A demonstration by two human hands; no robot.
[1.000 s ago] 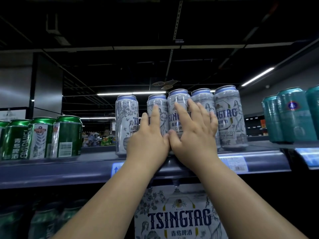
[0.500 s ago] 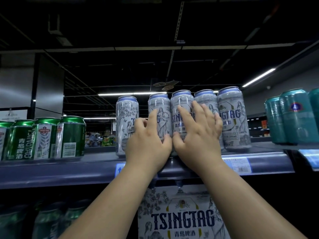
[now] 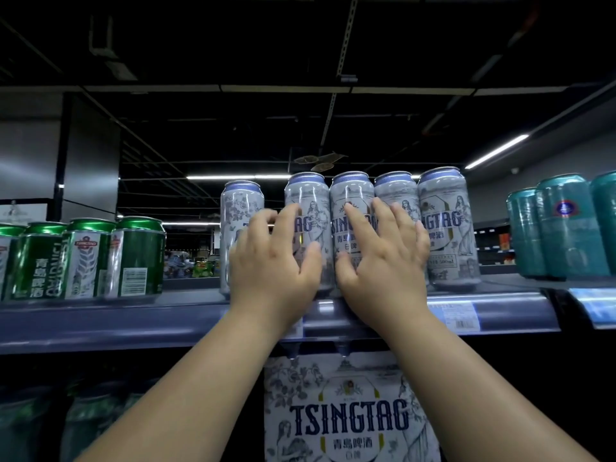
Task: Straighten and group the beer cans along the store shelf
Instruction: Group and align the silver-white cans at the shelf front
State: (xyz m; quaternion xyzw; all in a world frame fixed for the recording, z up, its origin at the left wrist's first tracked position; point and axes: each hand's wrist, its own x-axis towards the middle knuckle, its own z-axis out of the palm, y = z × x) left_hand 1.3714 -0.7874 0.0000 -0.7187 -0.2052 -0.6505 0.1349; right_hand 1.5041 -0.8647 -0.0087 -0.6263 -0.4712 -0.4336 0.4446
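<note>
Five tall white Tsingtao beer cans stand on the grey shelf (image 3: pixel 100 323). The leftmost can (image 3: pixel 240 211) stands apart, with a gap to its right. The other four touch in a row; the last one (image 3: pixel 448 228) is at the right end. My left hand (image 3: pixel 276 265) wraps the second can (image 3: pixel 306 195), fingers curled into the gap on its left, thumb on its right side. My right hand (image 3: pixel 383 261) lies flat with fingers spread across the third can (image 3: pixel 351 195) and the fourth can (image 3: pixel 396 191).
Short green beer cans (image 3: pixel 83 258) stand grouped at the shelf's left. Teal cans (image 3: pixel 566 228) stand at the right. A white Tsingtao carton (image 3: pixel 350 421) sits on the lower shelf below my arms. A price label (image 3: pixel 456 315) is on the shelf edge.
My left hand's fingers have slid left and curled around the second can's left side. Both thumbs have moved apart. The right hand's fingers have spread a little wider.
</note>
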